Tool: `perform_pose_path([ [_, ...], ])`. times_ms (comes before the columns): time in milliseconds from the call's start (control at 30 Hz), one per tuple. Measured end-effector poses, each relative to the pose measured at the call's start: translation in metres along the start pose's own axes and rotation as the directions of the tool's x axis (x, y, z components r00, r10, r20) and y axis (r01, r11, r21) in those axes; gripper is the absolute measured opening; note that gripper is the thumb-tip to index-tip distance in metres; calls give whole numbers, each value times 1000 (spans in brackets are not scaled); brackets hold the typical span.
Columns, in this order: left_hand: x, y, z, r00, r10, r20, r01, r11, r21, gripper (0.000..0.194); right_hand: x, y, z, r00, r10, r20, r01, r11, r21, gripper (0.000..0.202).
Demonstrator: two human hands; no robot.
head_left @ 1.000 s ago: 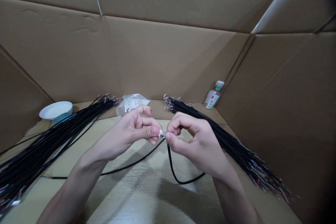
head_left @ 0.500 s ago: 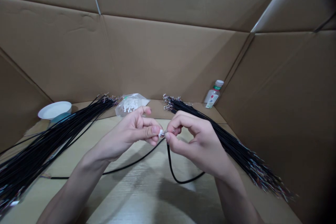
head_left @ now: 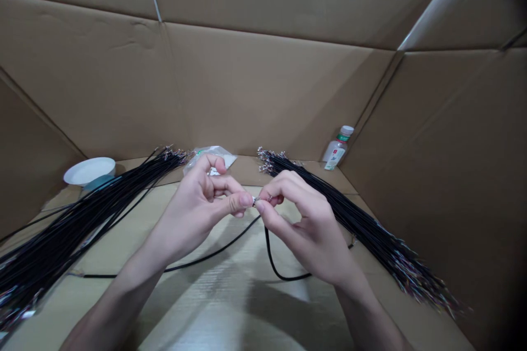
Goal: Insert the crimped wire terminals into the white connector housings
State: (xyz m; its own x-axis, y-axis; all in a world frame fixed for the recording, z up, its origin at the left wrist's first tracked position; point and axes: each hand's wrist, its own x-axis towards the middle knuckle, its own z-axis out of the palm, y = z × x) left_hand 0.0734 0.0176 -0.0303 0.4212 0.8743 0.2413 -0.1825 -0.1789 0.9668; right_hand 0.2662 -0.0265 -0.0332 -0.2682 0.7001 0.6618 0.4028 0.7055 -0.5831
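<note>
My left hand pinches a small white connector between thumb and forefinger, its other fingers loosely curled. Most of the connector is hidden by the fingertips. Right beside it, my right hand is closed on the thin wire ends of a black cable, with the fingertips of both hands almost touching. The cable loops down below my right hand. Another stretch of black cable curves to the left under my left wrist and ends in bare wires on the table.
Bundles of black cables lie on the left and on the right. A plastic bag with small white pieces is behind my left hand. A white bowl stands at the back left, a bottle in the right corner. Cardboard walls enclose the table.
Both hands have come closer together and risen slightly. The left hand has turned more upright, and less of the white connector shows between the fingertips.
</note>
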Motion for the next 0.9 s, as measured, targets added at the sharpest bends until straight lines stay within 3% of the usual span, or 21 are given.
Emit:
perform_pose_path([
  [200,-3,1,-1,999,33,-12,-33,999,-22,54,-1,3,8,998,-13,-68,15,1000,28,12],
  [333,-1,4,-2,999,40,8,-40,998,-57,52,-1,6,13,988,38,-149,-12,986,168,11],
  [533,1,5,-3,998,68,15,-67,995,-69,48,-1,5,17,964,240,-110,-186,914,361,13],
  [767,1,0,1,985,154,-80,-156,988,-19,44,2,4,21,935,337,-106,-253,849,465,11],
  [900,0,-2,5,953,280,-117,-273,959,72,40,3,2,21,928,371,-45,-273,755,596,13],
])
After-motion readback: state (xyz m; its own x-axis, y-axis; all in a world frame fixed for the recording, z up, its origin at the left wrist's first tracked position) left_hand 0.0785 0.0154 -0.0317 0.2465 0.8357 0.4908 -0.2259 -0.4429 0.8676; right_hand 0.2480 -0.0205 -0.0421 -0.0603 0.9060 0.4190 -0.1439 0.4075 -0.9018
